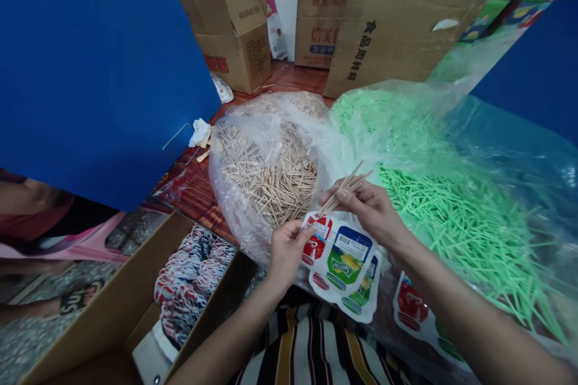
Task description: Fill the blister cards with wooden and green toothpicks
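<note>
My left hand (289, 252) pinches the upper left edge of a printed packet (345, 264), white-edged with red and green bottle pictures. Between the thumb and fingers of my right hand (361, 198) is a small bundle of thin tan sticks (345, 185), slanting up to the right. That hand sits just above the packet's top edge; whether any stick end goes inside it I cannot tell. Straight ahead lies a clear plastic bag of tan sticks (284, 183). To its right, green sticks (451, 222) fill another clear bag. More red-and-green packets (410, 304) lie under my right forearm.
At lower left, an open carton (103, 307) holds stacked packets (194, 283). Cardboard boxes (235, 30) stand at the back of the reddish table (289, 75). Blue panels (99, 60) rise on both sides. Another person's foot (81, 298) shows at far left.
</note>
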Available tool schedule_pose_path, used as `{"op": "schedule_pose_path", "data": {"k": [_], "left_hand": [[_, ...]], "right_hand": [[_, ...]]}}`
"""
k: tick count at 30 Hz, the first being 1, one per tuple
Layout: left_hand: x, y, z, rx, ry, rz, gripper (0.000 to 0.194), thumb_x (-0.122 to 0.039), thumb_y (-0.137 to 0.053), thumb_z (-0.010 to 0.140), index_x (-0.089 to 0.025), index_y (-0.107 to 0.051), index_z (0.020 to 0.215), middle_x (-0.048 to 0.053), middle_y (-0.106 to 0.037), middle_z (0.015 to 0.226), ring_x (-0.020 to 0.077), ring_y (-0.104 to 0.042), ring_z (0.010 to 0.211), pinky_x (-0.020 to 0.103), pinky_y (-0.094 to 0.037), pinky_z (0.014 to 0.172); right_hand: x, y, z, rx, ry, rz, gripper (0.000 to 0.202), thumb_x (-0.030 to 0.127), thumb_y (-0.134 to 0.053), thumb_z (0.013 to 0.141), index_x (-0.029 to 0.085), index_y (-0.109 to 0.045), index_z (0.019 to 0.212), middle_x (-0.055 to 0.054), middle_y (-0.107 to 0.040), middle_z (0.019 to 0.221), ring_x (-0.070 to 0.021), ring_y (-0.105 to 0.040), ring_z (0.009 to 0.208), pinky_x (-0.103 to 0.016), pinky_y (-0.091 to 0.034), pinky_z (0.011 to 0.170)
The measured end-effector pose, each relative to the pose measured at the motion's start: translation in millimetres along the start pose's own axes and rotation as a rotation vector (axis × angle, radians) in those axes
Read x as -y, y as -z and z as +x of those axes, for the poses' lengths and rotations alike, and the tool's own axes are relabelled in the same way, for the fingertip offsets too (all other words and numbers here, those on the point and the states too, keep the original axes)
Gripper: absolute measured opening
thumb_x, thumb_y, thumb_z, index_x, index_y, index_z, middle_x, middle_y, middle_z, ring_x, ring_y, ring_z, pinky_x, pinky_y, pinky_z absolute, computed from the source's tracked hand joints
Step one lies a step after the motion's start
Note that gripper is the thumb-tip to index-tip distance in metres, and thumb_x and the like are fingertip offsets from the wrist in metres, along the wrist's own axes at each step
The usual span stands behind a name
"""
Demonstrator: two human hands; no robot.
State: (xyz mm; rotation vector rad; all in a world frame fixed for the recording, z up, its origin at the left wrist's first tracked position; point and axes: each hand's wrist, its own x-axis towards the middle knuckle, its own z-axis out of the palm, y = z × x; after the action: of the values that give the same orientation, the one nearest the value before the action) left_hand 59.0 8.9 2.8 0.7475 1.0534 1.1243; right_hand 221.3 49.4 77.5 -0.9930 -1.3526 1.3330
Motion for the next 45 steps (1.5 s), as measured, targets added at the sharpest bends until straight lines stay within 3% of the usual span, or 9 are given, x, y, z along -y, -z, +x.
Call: {"op": "schedule_pose_path", "data": {"k": [6,9,14,19,22,25,31,37,45], "left_hand": [[1,-3.7,0,0.023,-0.004,0.008,0.019,-0.031,-0.071,0.070,-0.014,-0.068,0.078,0.001,-0.069,0.067,0.0138,-0.062,0.059,0.025,-0.050,0.059],[1,-4.7,0,0.020,-0.012,0.014,0.019,-0.031,-0.071,0.070,-0.014,-0.067,0.078,0.000,-0.068,0.065,0.0133,-0.061,0.057,0.025,-0.050,0.057],[1,-6.9,0,0.014,-0.010,0.012,0.018,-0.030,-0.071,0.071,-0.014,-0.067,0.076,0.001,-0.069,0.065,0.0125,-0.061,0.055,0.023,-0.049,0.054],[-1,-8.1,1,0.028,-0.008,-0.052,0.017,-0.028,-0.071,0.071,-0.013,-0.067,0.078,0.001,-0.069,0.066,0.0119,-0.061,0.055,0.023,-0.049,0.055],[-5,-7.9,2,0.026,0.002,-0.084,0.018,-0.027,-0.071,0.070,-0.013,-0.066,0.079,0.001,-0.069,0.064,0.0119,-0.060,0.053,0.023,-0.048,0.054],[-8,-6.4,2,0.018,0.002,-0.105,0.019,-0.028,-0.073,0.068,-0.013,-0.066,0.077,0.001,-0.069,0.064,0.0123,-0.061,0.053,0.024,-0.049,0.055],[-11,1.2,4,0.038,-0.057,-0.093,0.019,-0.029,-0.073,0.069,-0.014,-0.067,0.080,0.002,-0.071,0.071,0.0134,-0.063,0.058,0.026,-0.050,0.060],[-12,4.2,6,0.031,-0.071,-0.111,0.017,-0.026,-0.072,0.070,-0.014,-0.068,0.080,0.001,-0.071,0.070,0.0120,-0.062,0.058,0.024,-0.049,0.058],[-11,-4.5,4,0.028,-0.022,-0.126,0.017,-0.025,-0.076,0.065,-0.013,-0.068,0.073,0.000,-0.069,0.063,0.0101,-0.059,0.053,0.021,-0.048,0.053]], "right_hand": [[-2,3,-6,0.069,0.045,-0.166,0.027,0.041,-0.058,0.084,0.017,-0.069,0.091,-0.007,-0.071,0.091,-0.0164,-0.066,0.080,-0.030,-0.053,0.074],[-6,-1,-7,0.101,-0.029,-0.156,0.030,0.043,-0.061,0.081,0.018,-0.069,0.095,-0.006,-0.071,0.094,-0.0177,-0.065,0.084,-0.031,-0.053,0.075],[-12,-5,-7,0.136,-0.195,-0.040,0.042,0.048,-0.062,0.077,0.016,-0.065,0.104,-0.004,-0.072,0.082,-0.0161,-0.066,0.069,-0.027,-0.053,0.060],[-10,-5,-8,0.080,-0.106,-0.001,0.041,0.039,-0.067,0.076,0.020,-0.057,0.111,-0.007,-0.069,0.105,-0.0176,-0.065,0.093,-0.032,-0.052,0.082],[-7,-5,-7,0.069,-0.077,0.006,0.042,0.041,-0.058,0.083,0.024,-0.048,0.121,-0.008,-0.065,0.114,-0.0175,-0.065,0.094,-0.034,-0.053,0.082],[-4,-6,-5,0.087,-0.041,-0.137,0.037,0.044,-0.041,0.092,0.024,-0.053,0.122,-0.007,-0.064,0.118,-0.0177,-0.065,0.095,-0.035,-0.052,0.086],[2,-3,-5,0.250,0.083,-0.494,0.036,0.038,-0.043,0.093,0.025,-0.060,0.121,-0.005,-0.062,0.123,-0.0225,-0.055,0.116,-0.040,-0.041,0.101],[-8,2,-14,0.231,0.172,-0.607,0.044,0.034,-0.055,0.087,0.025,-0.050,0.130,-0.007,-0.056,0.130,-0.0227,-0.055,0.117,-0.036,-0.047,0.095],[-11,5,-26,0.319,0.151,-0.673,0.032,0.037,-0.054,0.087,0.020,-0.060,0.113,-0.008,-0.066,0.112,-0.0198,-0.063,0.097,-0.031,-0.050,0.082]]}}
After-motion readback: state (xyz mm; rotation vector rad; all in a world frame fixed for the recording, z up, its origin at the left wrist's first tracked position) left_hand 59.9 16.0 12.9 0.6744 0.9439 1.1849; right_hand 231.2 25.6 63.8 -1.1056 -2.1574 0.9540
